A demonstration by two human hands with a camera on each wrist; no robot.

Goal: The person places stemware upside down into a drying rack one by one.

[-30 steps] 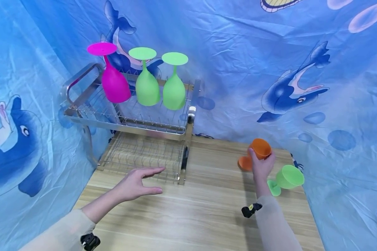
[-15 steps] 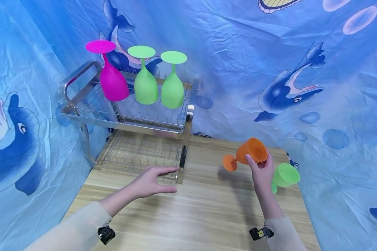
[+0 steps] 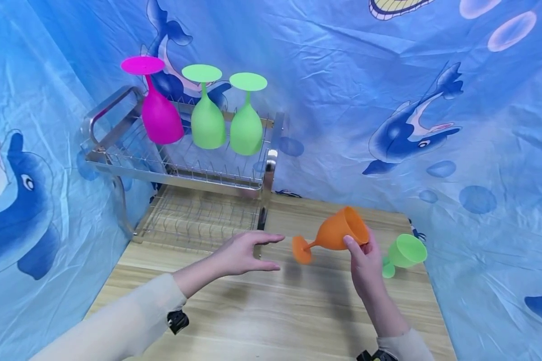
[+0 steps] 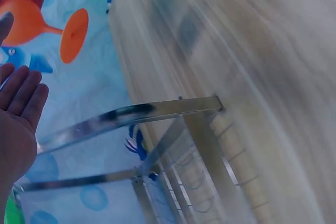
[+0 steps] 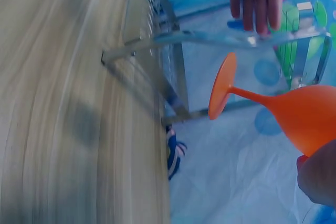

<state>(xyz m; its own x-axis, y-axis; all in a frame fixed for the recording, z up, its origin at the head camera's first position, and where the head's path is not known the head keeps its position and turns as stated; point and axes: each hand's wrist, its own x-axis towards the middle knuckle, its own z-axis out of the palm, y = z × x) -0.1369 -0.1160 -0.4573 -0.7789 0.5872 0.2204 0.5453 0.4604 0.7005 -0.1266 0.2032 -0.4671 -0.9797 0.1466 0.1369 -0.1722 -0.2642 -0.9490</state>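
My right hand (image 3: 366, 265) grips an orange goblet (image 3: 339, 231) by its bowl near the rim. The goblet is tilted on its side above the table, its foot pointing left and its mouth to the upper right. My left hand (image 3: 241, 254) is held out with fingers and thumb spread apart, holding nothing, just left of the goblet's foot. In the left wrist view the orange goblet (image 4: 26, 22) hangs beyond the left fingers (image 4: 23, 93). A green goblet (image 3: 406, 250) leans over on the table to the right of my right hand.
A two-tier metal dish rack (image 3: 176, 175) stands at the back left. On its upper tier one magenta goblet (image 3: 160, 118) and two green goblets (image 3: 208, 123) sit upside down. A blue dolphin-print curtain (image 3: 325, 100) encloses the wooden table (image 3: 271, 311) behind and at the sides.
My right hand has lifted the orange goblet and carried it left and toward me, tipping it onto its side. My left hand has moved right, toward the goblet's foot.
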